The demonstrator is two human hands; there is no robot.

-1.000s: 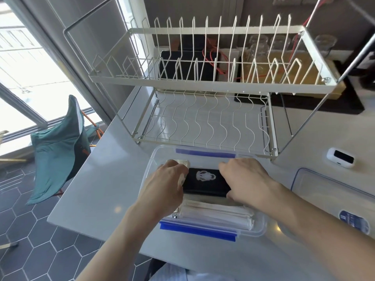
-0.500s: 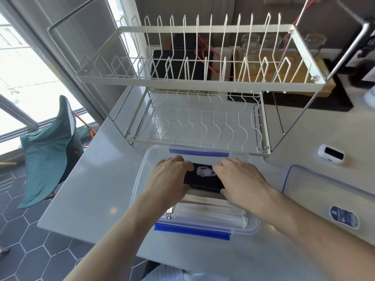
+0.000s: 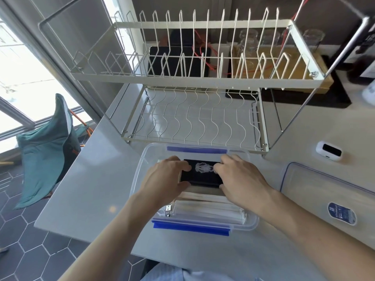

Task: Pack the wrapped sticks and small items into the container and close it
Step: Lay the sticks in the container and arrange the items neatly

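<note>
Since a second ago the black box [image 3: 200,172] has shifted toward the far end of the container [image 3: 138,175], and both hands went with it. Left hand [image 3: 165,177] grips its left edge, right hand [image 3: 241,179] its right edge, fingers curled over the sides; it sits low inside, looks seated or nearly so, can't tell if it's fully down. Wrapped sticks [image 3: 207,209] already lie flat in the near half of the container, just beside the box. A small silver plug-like thing [image 3: 168,208] sits at the near left corner; too small to identify. Container stands on the surface [image 3: 85,179] at its front edge, blue clips at near and far rims hanging loose. Lid [image 3: 324,195] lies apart on the surface to the right, not on yet. Small white device [image 3: 328,152] sits beyond the lid; unclear whether it belongs in the load. Dish rack [image 3: 194,78] behind the container is bare. Estimate: packing mostly done. Left: release box, fit lid, snap clips.
</note>
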